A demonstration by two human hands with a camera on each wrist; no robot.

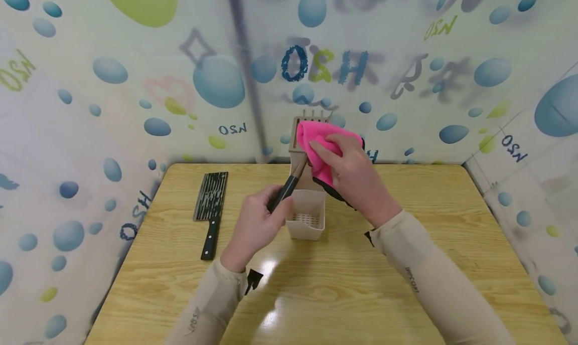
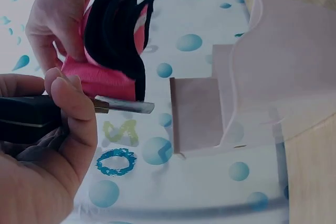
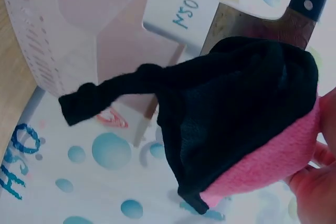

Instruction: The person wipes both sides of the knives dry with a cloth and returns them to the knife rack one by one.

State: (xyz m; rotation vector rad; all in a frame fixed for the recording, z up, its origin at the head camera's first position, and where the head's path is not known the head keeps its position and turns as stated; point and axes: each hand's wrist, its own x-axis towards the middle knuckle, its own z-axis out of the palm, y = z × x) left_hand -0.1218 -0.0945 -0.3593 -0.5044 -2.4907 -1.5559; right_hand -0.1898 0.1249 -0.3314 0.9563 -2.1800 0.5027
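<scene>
My left hand (image 1: 257, 222) grips the black riveted handle of a wide-bladed kitchen knife (image 1: 284, 193), its blade (image 3: 236, 22) pointing up and away. My right hand (image 1: 356, 179) holds a folded pink cloth (image 1: 313, 132) with a black border against that blade. Part of the blade is hidden by the cloth. Both hands are above a beige knife holder (image 1: 307, 230), which has a slotted upper block and a low open basket in front. In the right wrist view the cloth's black side (image 3: 226, 114) hangs down with a loose strip.
A cleaver (image 1: 211, 197) with a dark, streaked blade and black handle lies on the wooden table (image 1: 384, 285), left of the holder. Behind the table's far edge stands a backdrop (image 1: 271, 99) printed with blue and green dots.
</scene>
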